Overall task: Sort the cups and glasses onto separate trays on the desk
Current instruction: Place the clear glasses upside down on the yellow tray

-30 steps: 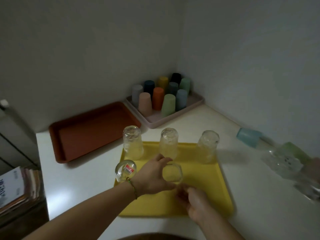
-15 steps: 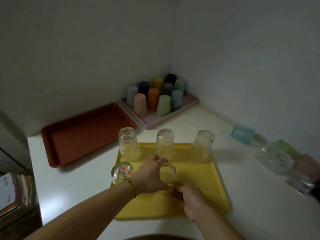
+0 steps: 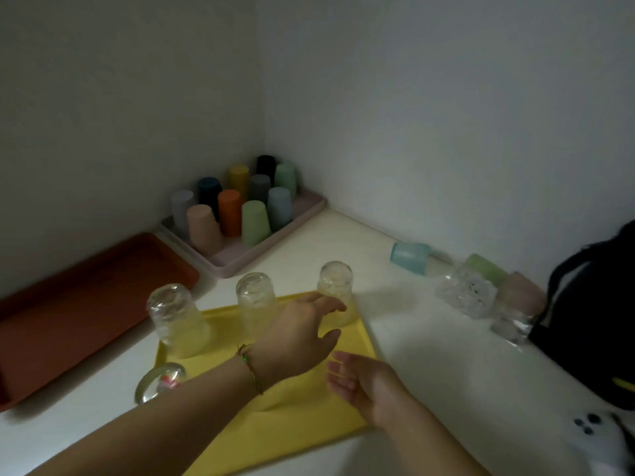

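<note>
Head view over the desk (image 3: 429, 355): left hand (image 3: 302, 334) and right hand (image 3: 364, 383) spread empty, close together above the yellow tray (image 3: 309, 438) of upturned glasses (image 3: 256, 304). Left to sort, well off to the right by the wall: blue cup (image 3: 410, 257) toppled sideways, long axis along the wall, beside textured glasses (image 3: 467, 295). Nearer the right hand.

We see three clear glasses (image 3: 256, 300) standing upside down along the far edge of the yellow plastic tray (image 3: 309, 438). A fourth glass with a red sticker (image 3: 159, 381) is at its left edge. Coloured plastic cups (image 3: 255, 223) stand upside down on the pale pink tray (image 3: 305, 209). A light blue plastic cup (image 3: 410, 256) lies on its side to the right, near a clear patterned glass (image 3: 465, 293).
</note>
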